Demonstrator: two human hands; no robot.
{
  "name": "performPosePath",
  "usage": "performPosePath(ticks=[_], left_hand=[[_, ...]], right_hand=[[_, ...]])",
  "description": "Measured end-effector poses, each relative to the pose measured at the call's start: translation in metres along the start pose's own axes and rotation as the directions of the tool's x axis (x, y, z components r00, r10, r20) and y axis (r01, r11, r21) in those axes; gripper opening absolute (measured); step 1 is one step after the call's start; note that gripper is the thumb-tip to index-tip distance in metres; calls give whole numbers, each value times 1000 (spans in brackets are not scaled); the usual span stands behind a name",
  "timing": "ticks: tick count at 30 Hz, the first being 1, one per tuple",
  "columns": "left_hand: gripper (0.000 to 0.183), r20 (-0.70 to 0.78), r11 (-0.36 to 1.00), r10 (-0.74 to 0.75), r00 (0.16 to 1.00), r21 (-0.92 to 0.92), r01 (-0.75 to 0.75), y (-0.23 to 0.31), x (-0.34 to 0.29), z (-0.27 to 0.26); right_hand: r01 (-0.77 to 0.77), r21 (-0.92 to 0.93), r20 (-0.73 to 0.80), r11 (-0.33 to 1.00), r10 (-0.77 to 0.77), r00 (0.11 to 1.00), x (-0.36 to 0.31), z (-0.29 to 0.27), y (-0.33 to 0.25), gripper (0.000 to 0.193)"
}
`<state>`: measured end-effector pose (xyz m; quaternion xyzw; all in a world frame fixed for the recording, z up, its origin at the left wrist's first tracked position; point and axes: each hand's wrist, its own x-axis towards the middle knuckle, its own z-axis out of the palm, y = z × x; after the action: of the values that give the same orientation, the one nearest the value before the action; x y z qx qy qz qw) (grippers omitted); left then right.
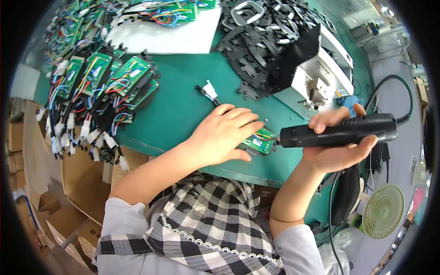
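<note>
My left hand [222, 137] is closed over a green circuit board [262, 143] on the table, its fingers across the far side and its thumb by the near edge. The hand hides much of the board. Coloured wires run over the board, and a cable with a white connector [209, 90] comes out beyond my fingers. My right hand [332, 158] is wrapped round a black electric screwdriver [339, 132], held nearly level. The driver's tip points left and reaches the board's right end; whether it sits on a screw is too small to tell.
Wired circuit boards [96, 75] are heaped at the left. Black plastic frames [250, 50] pile up at the back, beside a white sheet [183, 41]. A metal box-shaped device [316, 82] stands at the right. A cord [403, 82] trails from the screwdriver. A green fan [384, 211] is lower right.
</note>
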<state>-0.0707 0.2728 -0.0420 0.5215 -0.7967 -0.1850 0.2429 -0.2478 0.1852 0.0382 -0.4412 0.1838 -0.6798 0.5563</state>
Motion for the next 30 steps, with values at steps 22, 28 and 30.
performPosePath(ticks=[22, 28, 30], left_hand=[[58, -163, 1000, -23, 986, -9, 22, -3, -8, 0], [58, -139, 1000, -19, 990, -22, 16, -2, -5, -2], [56, -100, 997, -66, 993, -33, 63, -1, -8, -2]], right_hand=[[65, -305, 524, 950, 110, 844, -26, 29, 28, 79], [87, -218, 280, 972, -23, 960, -34, 32, 30, 83], [-28, 55, 67, 998, 25, 997, -23, 32, 20, 73]])
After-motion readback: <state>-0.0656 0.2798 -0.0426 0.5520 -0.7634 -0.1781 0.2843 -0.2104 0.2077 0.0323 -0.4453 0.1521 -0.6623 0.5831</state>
